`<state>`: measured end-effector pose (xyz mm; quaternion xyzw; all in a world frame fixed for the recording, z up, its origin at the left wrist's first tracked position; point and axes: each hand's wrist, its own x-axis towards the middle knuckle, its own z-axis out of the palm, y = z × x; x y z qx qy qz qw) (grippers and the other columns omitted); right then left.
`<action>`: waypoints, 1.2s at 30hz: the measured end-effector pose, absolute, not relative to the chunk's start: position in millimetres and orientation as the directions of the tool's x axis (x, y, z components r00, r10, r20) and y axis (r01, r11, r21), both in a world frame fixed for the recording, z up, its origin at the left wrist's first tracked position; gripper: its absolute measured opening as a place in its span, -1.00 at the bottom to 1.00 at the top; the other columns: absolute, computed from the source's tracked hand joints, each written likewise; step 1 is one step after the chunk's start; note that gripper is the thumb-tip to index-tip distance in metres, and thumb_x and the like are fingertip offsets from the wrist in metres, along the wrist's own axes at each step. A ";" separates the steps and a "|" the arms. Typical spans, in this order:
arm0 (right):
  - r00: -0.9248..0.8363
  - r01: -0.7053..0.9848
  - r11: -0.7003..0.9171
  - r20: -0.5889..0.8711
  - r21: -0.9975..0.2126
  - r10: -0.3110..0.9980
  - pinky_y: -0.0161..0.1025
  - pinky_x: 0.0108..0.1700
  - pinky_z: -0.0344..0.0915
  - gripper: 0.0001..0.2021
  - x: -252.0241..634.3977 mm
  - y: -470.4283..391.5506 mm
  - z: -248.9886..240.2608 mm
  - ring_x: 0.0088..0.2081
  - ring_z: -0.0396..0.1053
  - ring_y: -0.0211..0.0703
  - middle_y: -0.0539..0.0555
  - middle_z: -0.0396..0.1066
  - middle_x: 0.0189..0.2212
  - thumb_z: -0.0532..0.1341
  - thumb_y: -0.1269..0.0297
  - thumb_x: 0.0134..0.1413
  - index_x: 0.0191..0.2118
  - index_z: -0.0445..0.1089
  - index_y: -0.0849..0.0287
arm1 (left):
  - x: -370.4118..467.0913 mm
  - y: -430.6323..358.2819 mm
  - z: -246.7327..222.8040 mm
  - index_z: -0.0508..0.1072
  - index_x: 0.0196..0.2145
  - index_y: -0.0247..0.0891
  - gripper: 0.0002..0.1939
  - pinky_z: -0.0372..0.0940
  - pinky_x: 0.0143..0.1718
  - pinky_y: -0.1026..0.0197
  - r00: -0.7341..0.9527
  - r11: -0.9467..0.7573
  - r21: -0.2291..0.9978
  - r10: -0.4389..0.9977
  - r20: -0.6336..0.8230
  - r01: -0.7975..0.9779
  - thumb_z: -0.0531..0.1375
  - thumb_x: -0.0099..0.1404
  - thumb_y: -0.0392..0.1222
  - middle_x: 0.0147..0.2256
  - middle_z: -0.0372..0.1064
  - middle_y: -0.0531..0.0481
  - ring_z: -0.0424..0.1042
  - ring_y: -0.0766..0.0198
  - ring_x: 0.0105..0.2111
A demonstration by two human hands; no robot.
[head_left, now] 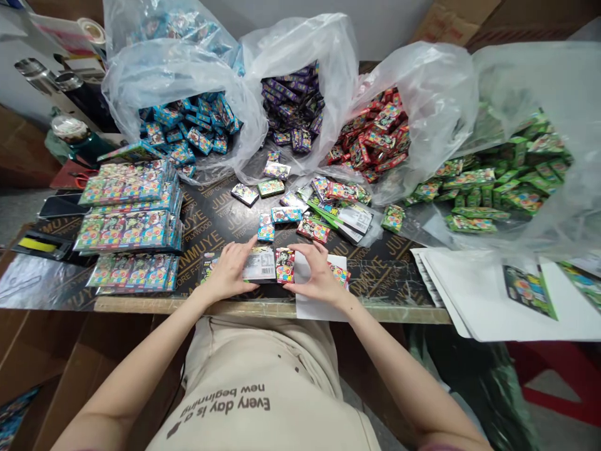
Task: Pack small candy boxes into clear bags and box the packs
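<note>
At the table's front edge, my left hand (230,270) grips a flat packet with a grey barcode panel (260,265), thumb at its near edge and fingers at its far edge. My right hand (319,273) holds a small red candy box (285,265) upright-on-the-page between thumb and forefinger, right beside the barcode panel. Under my right hand lies a white sheet (310,307), with part of another colourful box showing past the fingers. Just beyond my hands are a small blue box (265,227) and another red box (313,229).
Open plastic bags hold blue boxes (200,125), purple boxes (293,103), red boxes (375,134) and green boxes (521,169). Wrapped multi-packs (126,228) are stacked at left, near bottles (75,134). Loose boxes and a barcode card (354,220) lie mid-table. White sheets (474,294) overhang at right.
</note>
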<state>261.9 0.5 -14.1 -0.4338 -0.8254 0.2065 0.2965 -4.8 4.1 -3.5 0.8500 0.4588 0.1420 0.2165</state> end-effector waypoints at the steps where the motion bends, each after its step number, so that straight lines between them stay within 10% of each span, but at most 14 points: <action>1: -0.475 0.566 0.537 0.285 -0.625 0.833 0.16 0.24 -0.10 -0.18 262.0 1.3 -15.3 0.11 0.31 0.12 0.13 0.34 0.09 0.38 0.00 -0.11 0.25 0.02 -0.05 | -5.2 4.6 -1.8 -0.31 0.37 -0.19 0.17 0.01 0.19 -0.14 0.554 -0.496 0.509 0.832 0.045 0.703 0.35 0.01 -0.09 0.08 0.26 -0.18 0.24 -0.05 0.06; 7: -0.321 0.592 0.408 0.261 -0.695 0.910 0.18 0.29 -0.17 0.00 255.4 -5.2 -12.7 0.29 0.08 0.16 0.25 0.22 0.21 0.31 -0.21 -0.13 0.34 -0.15 0.03 | -5.4 7.3 1.0 -0.27 0.36 -0.16 0.16 0.16 0.09 -0.09 0.512 -0.458 0.574 0.856 0.078 0.679 0.36 -0.01 -0.10 0.07 0.26 -0.18 0.28 -0.06 0.03; 13: -0.378 0.601 0.465 0.281 -0.650 0.882 0.13 0.30 -0.15 -0.45 279.8 6.5 1.3 0.24 0.17 -0.02 0.11 0.31 0.17 0.06 0.06 0.23 0.30 -0.01 -0.04 | 0.0 7.6 -5.3 -0.26 0.36 -0.19 0.09 0.23 0.02 -0.04 0.508 -0.480 0.539 0.855 0.109 0.692 0.32 0.07 -0.04 0.02 0.29 -0.18 0.32 -0.03 -0.02; 18: 0.261 0.863 -0.076 0.312 -0.500 0.913 0.25 0.22 -0.06 -0.31 405.8 71.9 -11.9 0.30 -0.02 0.19 0.24 0.10 0.27 0.19 0.27 -0.11 0.23 0.12 0.10 | -4.2 7.0 -13.3 -0.20 0.36 -0.21 0.05 0.23 -0.02 -0.04 0.526 -0.491 0.439 0.849 0.048 0.752 0.30 0.07 -0.04 -0.02 0.32 -0.19 0.33 -0.06 -0.05; 21: 0.331 0.847 -0.234 0.128 -0.477 0.935 0.35 0.15 -0.02 -0.17 476.0 98.9 -25.4 0.27 -0.02 0.36 0.30 0.14 0.23 0.24 0.31 -0.33 0.22 0.12 0.15 | -9.8 6.8 -18.6 -0.17 0.35 -0.19 0.01 0.21 -0.02 -0.03 0.560 -0.529 0.371 0.828 0.028 0.763 0.28 0.09 -0.05 0.00 0.31 -0.20 0.31 -0.07 -0.04; 36: -0.299 0.649 0.458 0.351 -0.607 0.888 0.05 0.16 0.23 -0.33 338.0 25.7 25.8 0.10 0.29 0.09 0.18 0.31 0.07 0.34 -0.04 -0.05 0.20 0.26 0.03 | 9.0 8.2 -3.3 -0.11 0.34 -0.22 0.05 0.18 0.05 -0.06 0.511 -0.474 0.410 0.859 0.025 0.779 0.32 0.00 -0.10 -0.01 0.28 -0.20 0.29 -0.06 -0.02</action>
